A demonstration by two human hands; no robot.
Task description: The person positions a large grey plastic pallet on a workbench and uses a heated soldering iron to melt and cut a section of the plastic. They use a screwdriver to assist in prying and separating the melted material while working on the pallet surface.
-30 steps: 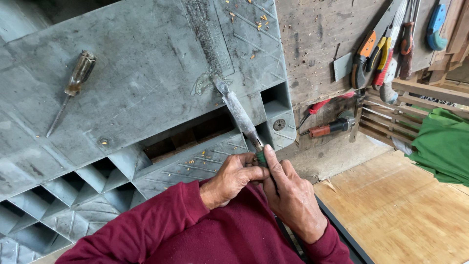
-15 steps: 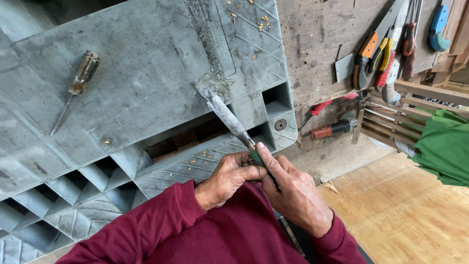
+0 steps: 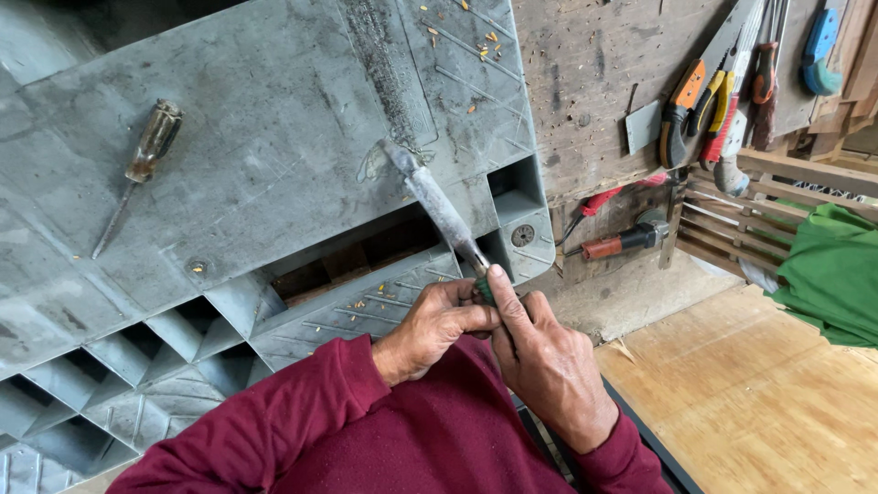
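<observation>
Chisel (image 3: pixel 437 203) is the thing being worked here, its blade lying across the grey plastic pallet (image 3: pixel 274 137), tip near the scuffed strip, handle end down past the pallet's near edge. Far left on the pallet sits a screwdriver (image 3: pixel 137 169), well apart. Left hand (image 3: pixel 437 327) is curled, fingers pinching the green handle; right hand (image 3: pixel 547 361) wraps it too, forefinger stretched along it. Off right, saws (image 3: pixel 709 105) hang on the wooden wall, plus a green cloth (image 3: pixel 837 274).
</observation>
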